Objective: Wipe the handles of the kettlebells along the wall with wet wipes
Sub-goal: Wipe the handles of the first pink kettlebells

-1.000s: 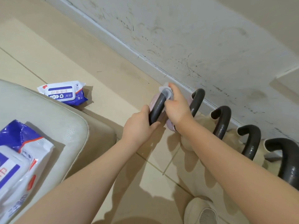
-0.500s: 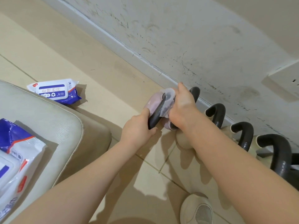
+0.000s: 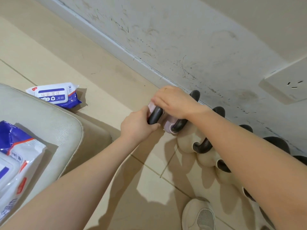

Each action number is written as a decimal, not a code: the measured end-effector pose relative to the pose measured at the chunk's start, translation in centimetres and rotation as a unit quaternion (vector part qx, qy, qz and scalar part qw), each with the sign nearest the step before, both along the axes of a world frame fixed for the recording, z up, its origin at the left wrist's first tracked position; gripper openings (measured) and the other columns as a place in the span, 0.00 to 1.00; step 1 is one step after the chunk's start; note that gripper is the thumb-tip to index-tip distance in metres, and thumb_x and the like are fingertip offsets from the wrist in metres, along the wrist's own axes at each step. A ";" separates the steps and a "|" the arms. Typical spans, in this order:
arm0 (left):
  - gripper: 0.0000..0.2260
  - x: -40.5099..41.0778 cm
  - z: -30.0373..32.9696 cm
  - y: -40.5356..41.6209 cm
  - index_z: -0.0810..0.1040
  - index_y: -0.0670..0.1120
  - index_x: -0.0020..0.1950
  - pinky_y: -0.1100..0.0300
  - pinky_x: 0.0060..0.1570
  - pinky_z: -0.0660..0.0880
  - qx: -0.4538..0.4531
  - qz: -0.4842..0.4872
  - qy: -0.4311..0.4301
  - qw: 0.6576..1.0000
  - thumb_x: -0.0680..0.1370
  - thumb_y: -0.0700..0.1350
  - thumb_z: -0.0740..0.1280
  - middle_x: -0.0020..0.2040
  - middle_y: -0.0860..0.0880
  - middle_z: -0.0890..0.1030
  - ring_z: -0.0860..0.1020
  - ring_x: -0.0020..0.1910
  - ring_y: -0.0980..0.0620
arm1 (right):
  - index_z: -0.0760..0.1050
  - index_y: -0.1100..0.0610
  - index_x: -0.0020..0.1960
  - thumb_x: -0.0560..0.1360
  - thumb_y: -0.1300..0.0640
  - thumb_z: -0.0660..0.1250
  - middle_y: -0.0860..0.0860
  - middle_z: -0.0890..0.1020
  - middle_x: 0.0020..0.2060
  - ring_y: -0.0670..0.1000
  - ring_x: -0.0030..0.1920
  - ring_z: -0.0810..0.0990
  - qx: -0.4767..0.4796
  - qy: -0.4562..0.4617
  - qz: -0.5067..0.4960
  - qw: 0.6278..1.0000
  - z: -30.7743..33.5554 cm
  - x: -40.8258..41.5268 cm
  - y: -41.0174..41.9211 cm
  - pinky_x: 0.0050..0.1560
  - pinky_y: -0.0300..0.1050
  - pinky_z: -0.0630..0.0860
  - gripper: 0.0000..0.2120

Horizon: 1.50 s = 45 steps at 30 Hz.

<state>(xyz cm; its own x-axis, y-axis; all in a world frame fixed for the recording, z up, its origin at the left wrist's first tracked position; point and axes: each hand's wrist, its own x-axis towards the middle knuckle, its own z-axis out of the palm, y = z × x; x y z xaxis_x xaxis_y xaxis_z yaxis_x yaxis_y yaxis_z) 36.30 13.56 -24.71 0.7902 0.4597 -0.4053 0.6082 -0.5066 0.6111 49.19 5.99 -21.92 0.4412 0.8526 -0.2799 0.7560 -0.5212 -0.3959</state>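
A row of kettlebells with dark handles stands along the scuffed wall. The nearest-left one is a pink kettlebell with a dark handle. My left hand grips the lower end of that handle. My right hand lies over the top of the handle, pressing a wet wipe on it; only a pale edge of the wipe shows under the fingers. Cream kettlebells follow to the right, partly hidden by my right forearm.
A wet-wipe pack lies on the tiled floor at left. Another pack rests on a cream cushion. A wall socket is at right. My shoe is near the bottom edge.
My right hand has slid with the wipe from the handle's side up over its top, covering most of the wipe. The left hand keeps its grip low on the handle.
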 end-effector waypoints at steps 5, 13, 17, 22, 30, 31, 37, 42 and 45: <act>0.15 1.3 -0.3 0.4 0.67 0.50 0.36 0.49 0.41 0.77 -0.088 0.056 -0.049 0.993 0.65 0.49 0.73 0.38 0.46 0.81 0.79 0.41 0.42 | 0.70 0.53 0.57 0.81 0.47 0.47 0.53 0.71 0.59 0.48 0.55 0.68 0.185 0.183 -0.382 0.887 -1.7 -1.5 0.8 0.59 0.41 0.61 0.16; 0.14 3.5 0.1 0.3 0.70 0.46 0.39 0.46 0.40 0.78 -0.118 0.059 -0.073 0.989 0.64 0.50 0.73 0.38 0.44 0.81 0.80 0.39 0.41 | 0.66 0.57 0.70 0.78 0.37 0.47 0.55 0.71 0.68 0.52 0.68 0.69 0.344 0.590 -0.582 0.442 0.5 -0.2 -0.1 0.65 0.43 0.65 0.30; 0.15 4.7 0.0 0.7 0.71 0.45 0.40 0.48 0.40 0.77 -0.132 0.072 -0.079 0.985 0.64 0.50 0.73 0.37 0.45 0.79 0.78 0.37 0.42 | 0.60 0.64 0.72 0.81 0.54 0.52 0.60 0.64 0.72 0.58 0.69 0.67 0.338 0.589 -0.558 0.477 1.4 -1.4 -0.1 0.66 0.49 0.67 0.23; 0.13 5.5 -0.4 1.0 0.69 0.46 0.38 0.56 0.34 0.70 -0.150 0.073 -0.085 0.982 0.67 0.46 0.73 0.33 0.48 0.75 0.73 0.34 0.46 | 0.72 0.64 0.57 0.80 0.55 0.53 0.63 0.69 0.68 0.51 0.36 0.71 0.305 0.487 -0.617 0.538 -0.8 1.4 1.7 0.37 0.39 0.69 0.15; 0.13 5.2 0.6 1.3 0.75 0.43 0.47 0.55 0.41 0.74 -0.097 0.004 -0.078 0.992 0.70 0.49 0.72 0.40 0.46 0.81 0.77 0.39 0.46 | 0.71 0.54 0.45 0.81 0.56 0.51 0.51 0.77 0.43 0.47 0.43 0.77 0.286 0.576 -0.609 0.464 -1.8 2.5 2.7 0.48 0.43 0.73 0.12; 0.12 5.1 0.6 1.4 0.76 0.44 0.49 0.55 0.42 0.74 -0.109 0.005 -0.069 0.992 0.71 0.48 0.72 0.42 0.46 0.82 0.78 0.40 0.46 | 0.70 0.52 0.47 0.81 0.56 0.51 0.49 0.77 0.44 0.44 0.43 0.76 0.282 0.588 -0.620 0.436 -1.4 2.9 2.9 0.47 0.39 0.73 0.11; 0.16 2.6 0.8 2.4 0.80 0.50 0.56 0.73 0.46 0.70 -0.132 -0.039 -0.062 0.989 0.69 0.49 0.68 0.49 0.51 0.84 0.79 0.50 0.53 | 0.70 0.60 0.38 0.80 0.46 0.54 0.53 0.76 0.32 0.51 0.31 0.73 0.297 0.538 -0.597 0.515 -3.1 -1.5 2.6 0.39 0.44 0.72 0.20; 0.13 0.4 0.0 2.4 0.78 0.46 0.59 0.70 0.45 0.65 -0.071 -0.003 -0.037 0.997 0.76 0.37 0.62 0.53 0.50 0.82 0.78 0.53 0.51 | 0.71 0.62 0.50 0.80 0.51 0.56 0.52 0.76 0.36 0.50 0.36 0.74 0.284 0.483 -0.563 0.607 -3.9 -4.5 2.0 0.39 0.43 0.72 0.14; 0.16 0.1 0.2 2.6 0.73 0.46 0.63 0.65 0.42 0.69 -0.121 0.047 -0.024 0.991 0.77 0.36 0.56 0.55 0.51 0.82 0.77 0.47 0.51 | 0.73 0.60 0.50 0.79 0.51 0.58 0.50 0.78 0.35 0.49 0.35 0.76 0.294 0.469 -0.606 0.571 -2.4 -2.8 2.3 0.38 0.40 0.72 0.12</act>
